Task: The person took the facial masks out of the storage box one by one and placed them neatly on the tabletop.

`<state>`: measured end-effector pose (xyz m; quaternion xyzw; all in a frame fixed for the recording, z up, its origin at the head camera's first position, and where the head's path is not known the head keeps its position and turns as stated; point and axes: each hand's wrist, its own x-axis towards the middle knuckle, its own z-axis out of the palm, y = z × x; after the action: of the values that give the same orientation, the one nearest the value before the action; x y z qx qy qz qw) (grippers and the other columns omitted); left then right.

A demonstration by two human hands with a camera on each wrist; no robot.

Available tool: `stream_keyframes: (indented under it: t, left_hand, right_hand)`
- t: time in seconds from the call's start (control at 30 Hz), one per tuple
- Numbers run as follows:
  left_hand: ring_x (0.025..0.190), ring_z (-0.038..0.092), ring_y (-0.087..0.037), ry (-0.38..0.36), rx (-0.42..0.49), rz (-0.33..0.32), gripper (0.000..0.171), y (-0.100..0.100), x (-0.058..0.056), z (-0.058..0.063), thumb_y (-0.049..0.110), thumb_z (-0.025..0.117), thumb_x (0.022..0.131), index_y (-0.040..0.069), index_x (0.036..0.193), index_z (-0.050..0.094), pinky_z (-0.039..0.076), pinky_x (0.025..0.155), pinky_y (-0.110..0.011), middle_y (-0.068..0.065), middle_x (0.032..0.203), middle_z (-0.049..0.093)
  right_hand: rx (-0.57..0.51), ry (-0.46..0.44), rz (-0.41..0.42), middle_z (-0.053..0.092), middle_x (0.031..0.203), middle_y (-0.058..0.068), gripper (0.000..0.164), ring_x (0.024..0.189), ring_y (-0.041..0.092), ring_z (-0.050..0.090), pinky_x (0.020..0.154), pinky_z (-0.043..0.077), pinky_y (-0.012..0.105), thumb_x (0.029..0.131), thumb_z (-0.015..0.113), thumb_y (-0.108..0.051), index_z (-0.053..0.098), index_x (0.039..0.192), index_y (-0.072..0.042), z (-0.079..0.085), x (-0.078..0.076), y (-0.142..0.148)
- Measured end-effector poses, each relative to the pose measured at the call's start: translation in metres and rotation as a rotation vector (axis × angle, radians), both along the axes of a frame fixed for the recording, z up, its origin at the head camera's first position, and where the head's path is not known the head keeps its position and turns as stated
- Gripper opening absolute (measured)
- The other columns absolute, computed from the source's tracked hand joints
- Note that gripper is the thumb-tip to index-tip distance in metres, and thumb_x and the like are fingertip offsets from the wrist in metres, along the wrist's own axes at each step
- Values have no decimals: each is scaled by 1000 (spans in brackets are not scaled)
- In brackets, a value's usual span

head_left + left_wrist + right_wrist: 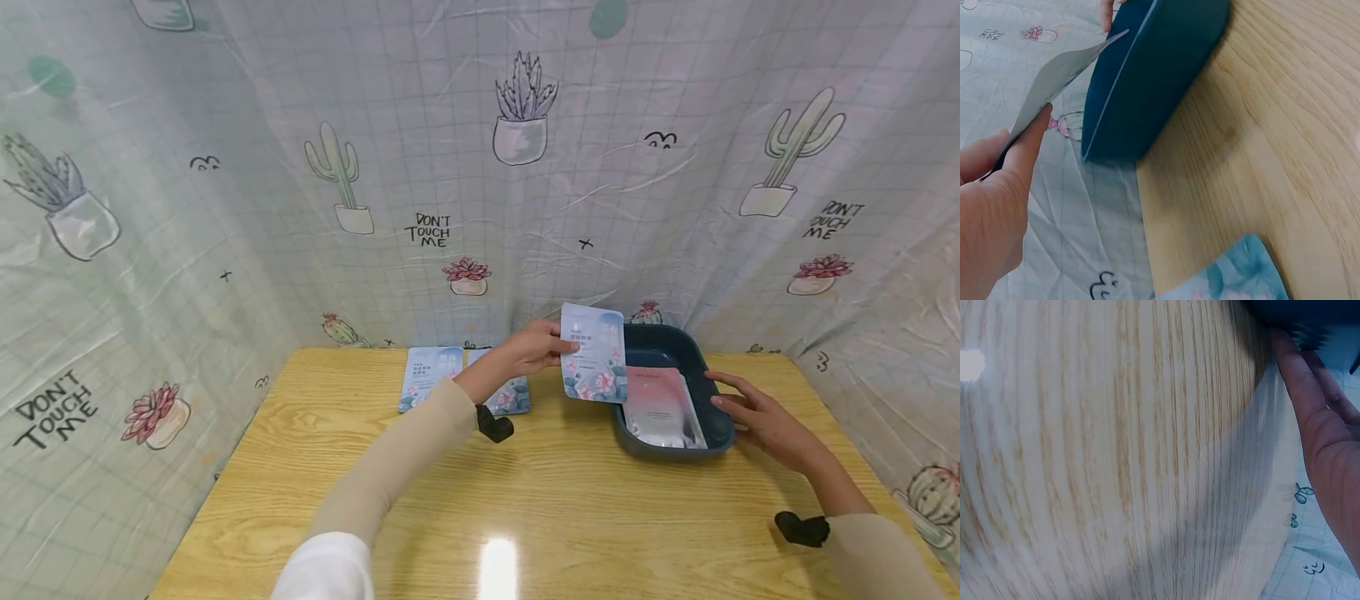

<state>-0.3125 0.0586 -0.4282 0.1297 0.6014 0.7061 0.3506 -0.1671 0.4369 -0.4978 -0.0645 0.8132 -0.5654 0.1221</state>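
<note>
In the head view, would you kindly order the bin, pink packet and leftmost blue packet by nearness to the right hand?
1. Bin: touched by the right hand.
2. Pink packet: inside the bin.
3. Leftmost blue packet: left of the bin.

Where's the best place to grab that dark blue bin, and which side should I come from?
Probably the right side of its rim, coming from the right. The dark blue bin has raised walls to hold, and the right hand touches it there. On the left, the blue packet in the left hand overlaps the rim in the head view.
</note>
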Motion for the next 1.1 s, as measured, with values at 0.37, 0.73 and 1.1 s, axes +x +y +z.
stream_keyframes:
  t: [0.37, 0.73, 1.1]
  left_hand:
    - [60, 42, -9, 16, 10, 14, 36, -23, -1, -8, -11, 52, 101, 4, 70, 44, 40, 56, -22, -5, 74, 50]
    - [52, 21, -12, 35, -81, 37, 47, -36, -8, -23, -3, 58, 102, 10, 67, 29, 25, 53, -27, -2, 66, 33]
    - [51, 20, -12, 68, -209, 77, 54, -29, -12, -56, -2, 65, 98, 15, 63, 27, 27, 53, -27, 1, 60, 25]
  right_hand:
    - [13, -4, -11, 17, 159, 38, 59, 111, -14, 52, 89, 54, 22, 112, 42, -29, 17, 163, -16, -1, 0, 1]
    - [29, -11, -19, 18, 159, 38, 59, 111, -13, 52, 91, 58, 31, 112, 42, -31, 17, 163, -18, 0, 0, 0]
    - [58, -13, -25, 19, 160, 36, 60, 114, -10, 50, 96, 56, 44, 112, 43, -33, 17, 163, -18, -2, -1, 2]
